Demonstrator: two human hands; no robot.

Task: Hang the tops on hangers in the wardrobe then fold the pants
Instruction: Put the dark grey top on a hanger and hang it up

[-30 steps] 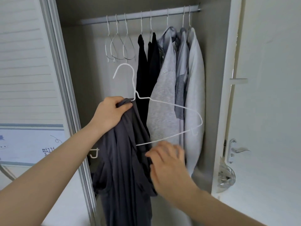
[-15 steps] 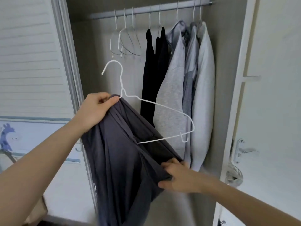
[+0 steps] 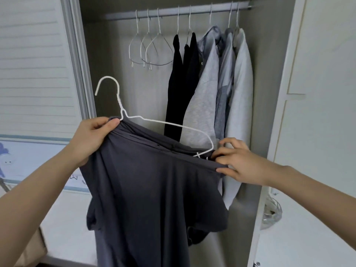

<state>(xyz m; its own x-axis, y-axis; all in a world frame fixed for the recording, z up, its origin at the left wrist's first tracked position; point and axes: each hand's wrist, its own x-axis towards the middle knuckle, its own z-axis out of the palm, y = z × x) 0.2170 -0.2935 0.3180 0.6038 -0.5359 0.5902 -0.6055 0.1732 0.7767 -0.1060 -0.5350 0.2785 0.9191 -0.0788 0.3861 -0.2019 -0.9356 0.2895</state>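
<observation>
Both hands (image 3: 90, 139) (image 3: 240, 162) grip a dark top (image 3: 154, 189) on a white hanger (image 3: 123, 112) before the open wardrobe (image 3: 265, 93).

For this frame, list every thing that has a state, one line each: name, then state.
dark grey top: partly on the white hanger, off the rail
white hanger: held up, hook free
left hand: grips top at the hanger neck
right hand: pinches top's edge by the hanger's end
empty hangers: three, on the rail
hung clothes: on the rail
wardrobe door: open
</observation>
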